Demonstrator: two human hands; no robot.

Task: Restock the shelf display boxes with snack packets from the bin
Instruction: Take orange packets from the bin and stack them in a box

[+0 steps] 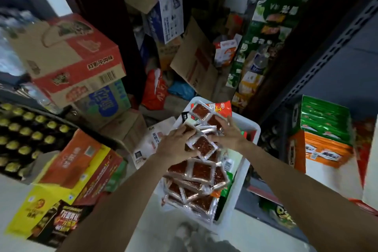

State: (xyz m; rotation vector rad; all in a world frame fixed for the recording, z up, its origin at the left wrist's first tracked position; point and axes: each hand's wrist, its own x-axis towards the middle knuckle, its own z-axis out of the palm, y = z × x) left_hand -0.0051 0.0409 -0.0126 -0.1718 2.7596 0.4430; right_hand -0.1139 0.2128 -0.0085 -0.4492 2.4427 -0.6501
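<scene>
Two hands in the bin, both on snack packets. My left hand [177, 143] has fingers curled over the top of a small bunch of red packets [202, 145] at the bin's middle; the thumb is hidden, so I read it as gripping the bunch from the 9 o'clock side. My right hand [229, 135] closes in from 3 o'clock, fingers bent and pressing on the same bunch, with fingertips touching a packet at about 12 o'clock of the hand. I can't tell whether the right thumb is under the packets.

The white bin [248, 127] sits at centre frame, long axis running 12 to 6. A heap of loose red packets [196, 180] fills its near half at 6 o'clock of the hands. An orange snack bag [222, 106] lies at the bin's far end, 12 o'clock.

The shelf upright [327, 51], grey and perforated, runs along 2 o'clock. The green and orange display box [323, 135] stands at 3 o'clock on the shelf, well apart from the bin. Stacked cartons [67, 57] at 10 o'clock, bottles with yellow caps [26, 131] at 9 o'clock, a yellow carton [47, 196] at 7 o'clock.
</scene>
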